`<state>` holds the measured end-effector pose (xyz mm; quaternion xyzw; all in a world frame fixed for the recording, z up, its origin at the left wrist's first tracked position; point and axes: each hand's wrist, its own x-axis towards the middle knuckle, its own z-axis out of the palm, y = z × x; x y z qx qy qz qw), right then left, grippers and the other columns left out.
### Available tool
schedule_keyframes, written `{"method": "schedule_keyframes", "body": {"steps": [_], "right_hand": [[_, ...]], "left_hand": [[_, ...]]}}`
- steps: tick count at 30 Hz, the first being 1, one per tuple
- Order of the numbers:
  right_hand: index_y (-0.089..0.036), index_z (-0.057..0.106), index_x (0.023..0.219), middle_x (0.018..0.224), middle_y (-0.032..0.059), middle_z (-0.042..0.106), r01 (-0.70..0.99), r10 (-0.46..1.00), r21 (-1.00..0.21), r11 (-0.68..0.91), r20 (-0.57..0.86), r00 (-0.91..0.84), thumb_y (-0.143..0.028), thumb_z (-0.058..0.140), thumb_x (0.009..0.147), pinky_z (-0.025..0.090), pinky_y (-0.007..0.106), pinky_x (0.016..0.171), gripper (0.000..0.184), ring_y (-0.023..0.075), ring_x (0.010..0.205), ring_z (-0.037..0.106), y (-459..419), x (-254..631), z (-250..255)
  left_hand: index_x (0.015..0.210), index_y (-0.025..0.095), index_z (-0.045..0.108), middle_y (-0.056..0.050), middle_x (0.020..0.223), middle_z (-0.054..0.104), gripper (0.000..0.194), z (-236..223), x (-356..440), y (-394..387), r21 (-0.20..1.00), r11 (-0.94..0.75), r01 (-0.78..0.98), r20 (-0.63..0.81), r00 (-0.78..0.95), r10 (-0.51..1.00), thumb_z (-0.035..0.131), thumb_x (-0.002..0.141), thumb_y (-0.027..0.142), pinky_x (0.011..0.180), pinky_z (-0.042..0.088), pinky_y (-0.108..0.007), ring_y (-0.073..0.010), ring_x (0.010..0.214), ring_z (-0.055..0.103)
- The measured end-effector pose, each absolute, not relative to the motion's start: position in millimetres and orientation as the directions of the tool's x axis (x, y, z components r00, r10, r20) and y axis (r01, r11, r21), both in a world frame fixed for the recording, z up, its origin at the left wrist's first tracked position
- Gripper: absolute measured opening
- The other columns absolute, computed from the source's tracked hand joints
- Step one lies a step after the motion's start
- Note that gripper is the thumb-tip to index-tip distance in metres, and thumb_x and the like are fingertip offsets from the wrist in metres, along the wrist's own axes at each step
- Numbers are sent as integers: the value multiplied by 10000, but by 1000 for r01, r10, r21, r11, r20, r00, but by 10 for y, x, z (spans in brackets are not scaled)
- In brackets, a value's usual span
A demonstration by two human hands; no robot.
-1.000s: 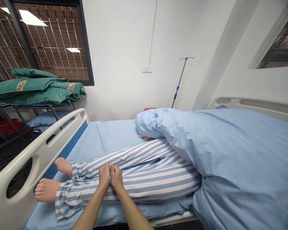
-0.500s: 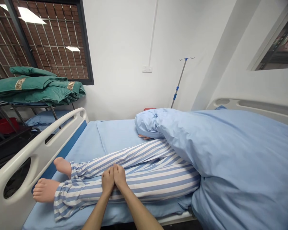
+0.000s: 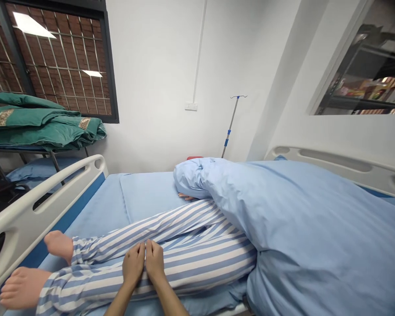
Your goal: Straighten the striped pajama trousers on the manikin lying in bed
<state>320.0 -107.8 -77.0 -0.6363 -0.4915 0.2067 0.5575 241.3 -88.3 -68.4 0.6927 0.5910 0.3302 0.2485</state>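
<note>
Paired hands above a clothed leg on a bed. The left hand (image 3: pixel 134 262) and right hand (image 3: pixel 155 260) lie side by side, backs upward, fingers loosely curled, with only a narrow gap between them. The undersides are hidden, so it cannot be told whether they pinch the cloth or merely rest on it. Both lie over the near leg of the striped trousers (image 3: pixel 197 263), nearer the ankle than the hip; the matched placement probably lets them act evenly on one spot. The trousers lie lengthwise along the bed's near edge, presumably within easy arm's reach. The near foot (image 3: pixel 24 287) and far foot (image 3: pixel 59 245) lie apart, bare, toward the footboard (image 3: pixel 23 219), which closes the bed's foot end. The quilt (image 3: pixel 299 210) is heaped toward the head end and spills over the near edge, leaving the legs uncovered; the lying figure's fingers (image 3: pixel 185 196) emerge beneath its border. Past the far edge, before the wall, rises a drip pole (image 3: pixel 232 118), its hooks held high, likely for hanging fluids.
</note>
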Motion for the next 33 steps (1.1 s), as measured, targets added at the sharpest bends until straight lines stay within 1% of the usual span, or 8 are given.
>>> {"method": "schedule_keyframes", "body": {"steps": [3,7,13,16,18,23,29,33], "right_hand": [[-180,547,602,612,50,615,292,849,-945,147,272,453,-368,311,893,352,240,547,419,150,571,512,-1057,3241,-762],[-183,494,562,556,27,560,173,848,-971,167,231,478,-429,330,871,357,243,531,428,144,548,476,-1052,3317,-747],[-195,440,579,562,14,528,30,846,-990,138,133,516,-448,345,849,388,242,557,381,139,563,470,-1017,3365,-775],[-196,436,565,558,25,543,107,844,-989,104,145,517,-422,310,862,371,241,548,394,140,556,472,-1021,3392,-749],[-190,456,559,570,42,570,251,854,-967,49,171,491,-388,287,877,342,242,541,410,143,557,484,-1064,3462,-693],[-186,548,625,636,59,634,663,901,-748,35,310,302,-328,304,901,270,253,561,394,148,599,530,-1264,3749,-576],[-189,551,643,628,43,632,680,874,-733,12,338,349,-317,288,920,245,256,563,403,136,589,527,-1332,3821,-662],[-190,505,582,557,18,571,576,862,-815,58,332,383,-343,290,915,248,252,544,424,127,537,470,-1319,3831,-682]], "left_hand": [[597,190,566,-41,646,635,375,-557,2562,-869,861,-202,466,197,60,979,371,816,422,659,381,-264,-168,659,552],[504,192,460,-5,491,529,410,-473,2791,-898,963,-84,258,116,-114,987,364,795,464,534,352,-248,-135,520,462],[546,193,484,-11,552,571,349,-608,2827,-993,833,-161,530,200,-16,980,359,815,376,591,325,-246,-129,563,481],[563,193,476,-17,577,583,347,-634,2806,-990,770,-168,616,202,14,979,335,842,344,593,310,-240,-123,572,486],[593,191,501,-27,617,607,344,-641,2811,-987,708,-198,678,214,61,975,324,859,321,605,305,-240,-128,603,511],[733,198,594,-53,771,677,330,-676,2879,-1036,508,-197,839,175,123,977,326,886,316,625,287,-255,-165,722,566],[802,210,638,-56,818,684,299,-687,2902,-1088,366,-242,899,162,194,968,362,875,299,631,294,-256,-182,759,579],[728,211,626,-50,801,672,271,-632,2915,-1084,439,-287,851,186,226,956,391,847,275,633,304,-238,-158,731,568]]}}
